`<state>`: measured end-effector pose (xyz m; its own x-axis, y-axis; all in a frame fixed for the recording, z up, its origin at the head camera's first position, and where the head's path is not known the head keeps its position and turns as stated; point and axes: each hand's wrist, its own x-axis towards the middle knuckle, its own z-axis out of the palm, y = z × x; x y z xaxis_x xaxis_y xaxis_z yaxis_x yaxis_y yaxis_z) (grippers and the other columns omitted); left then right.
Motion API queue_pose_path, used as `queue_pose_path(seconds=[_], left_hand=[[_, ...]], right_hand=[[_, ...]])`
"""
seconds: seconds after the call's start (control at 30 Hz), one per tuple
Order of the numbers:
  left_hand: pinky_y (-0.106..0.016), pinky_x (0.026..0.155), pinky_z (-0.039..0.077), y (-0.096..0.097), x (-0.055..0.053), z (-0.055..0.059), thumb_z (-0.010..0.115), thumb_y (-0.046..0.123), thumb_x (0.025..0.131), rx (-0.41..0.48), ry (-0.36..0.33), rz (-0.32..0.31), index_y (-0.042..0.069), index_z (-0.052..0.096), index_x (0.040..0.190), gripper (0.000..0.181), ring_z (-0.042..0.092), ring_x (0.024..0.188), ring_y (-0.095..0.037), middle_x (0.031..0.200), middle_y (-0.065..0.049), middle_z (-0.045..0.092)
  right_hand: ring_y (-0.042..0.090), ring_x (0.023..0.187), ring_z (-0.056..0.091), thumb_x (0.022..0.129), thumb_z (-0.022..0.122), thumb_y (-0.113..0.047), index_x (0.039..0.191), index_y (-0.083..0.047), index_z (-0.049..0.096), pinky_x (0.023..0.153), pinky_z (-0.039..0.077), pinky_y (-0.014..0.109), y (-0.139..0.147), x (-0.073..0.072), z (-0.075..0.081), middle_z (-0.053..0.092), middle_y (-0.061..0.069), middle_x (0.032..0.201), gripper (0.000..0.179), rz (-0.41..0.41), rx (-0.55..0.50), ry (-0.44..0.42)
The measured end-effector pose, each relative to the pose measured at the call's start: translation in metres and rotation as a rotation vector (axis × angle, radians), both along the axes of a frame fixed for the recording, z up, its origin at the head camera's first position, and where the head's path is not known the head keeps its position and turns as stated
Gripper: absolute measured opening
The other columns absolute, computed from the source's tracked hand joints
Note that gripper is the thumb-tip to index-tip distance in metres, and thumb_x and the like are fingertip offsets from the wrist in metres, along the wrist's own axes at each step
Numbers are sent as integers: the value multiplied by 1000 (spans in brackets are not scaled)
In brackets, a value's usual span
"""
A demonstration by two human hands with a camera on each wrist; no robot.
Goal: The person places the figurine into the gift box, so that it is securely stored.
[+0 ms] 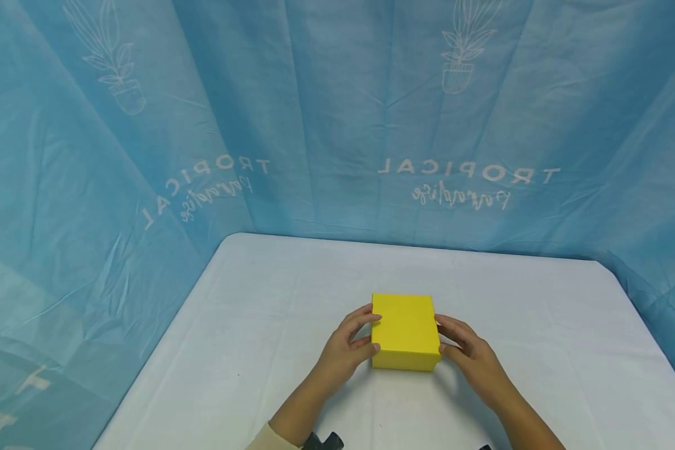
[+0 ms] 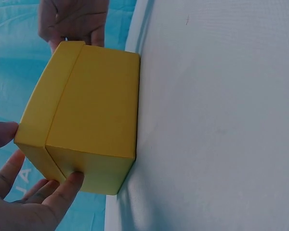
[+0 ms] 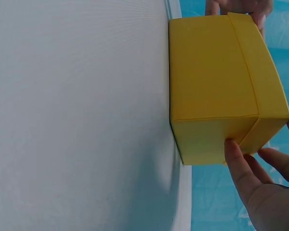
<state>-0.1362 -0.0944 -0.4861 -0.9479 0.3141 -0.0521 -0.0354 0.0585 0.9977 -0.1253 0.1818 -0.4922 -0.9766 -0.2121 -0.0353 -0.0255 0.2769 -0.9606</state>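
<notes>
A yellow lidded box (image 1: pixel 405 328) sits on the white table (image 1: pixel 259 300), a little in front of me. My left hand (image 1: pixel 360 334) grips its left side, fingers curled onto the lid's edge and thumb against the lower part. On the opposite side my right hand (image 1: pixel 449 335) grips it the same way. In the left wrist view the box (image 2: pixel 86 115) stands flat on the table, my left hand (image 2: pixel 33 199) at its near corner, thumb on the base. The right wrist view shows the box (image 3: pixel 216 82) with my right hand (image 3: pixel 260 192) at its near end.
A blue curtain (image 1: pixel 337 125) printed with white plants and lettering closes the table in at the back and both sides. The tabletop has rounded far corners. A dark wrist mount (image 1: pixel 323 440) shows at the bottom edge.
</notes>
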Motion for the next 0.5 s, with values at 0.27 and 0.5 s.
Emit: queue_pose_path(seconds=[0.27,0.5], left_hand=[[-38,118,41,1,-3,-2,66,1,91,-3,3,2,20,60,138,51,26,156,-27,166,3,28],[-31,117,41,3,-10,-7,65,1,90,-56,1,35,25,61,137,53,28,155,-26,166,5,29]], right_hand=[[37,148,39,100,64,-24,152,-19,46,100,43,6,0,-1,-1,40,6,159,55,26,-2,7],[33,150,38,100,64,-22,154,-20,42,103,44,8,-2,-7,-2,37,4,161,58,27,49,-2]])
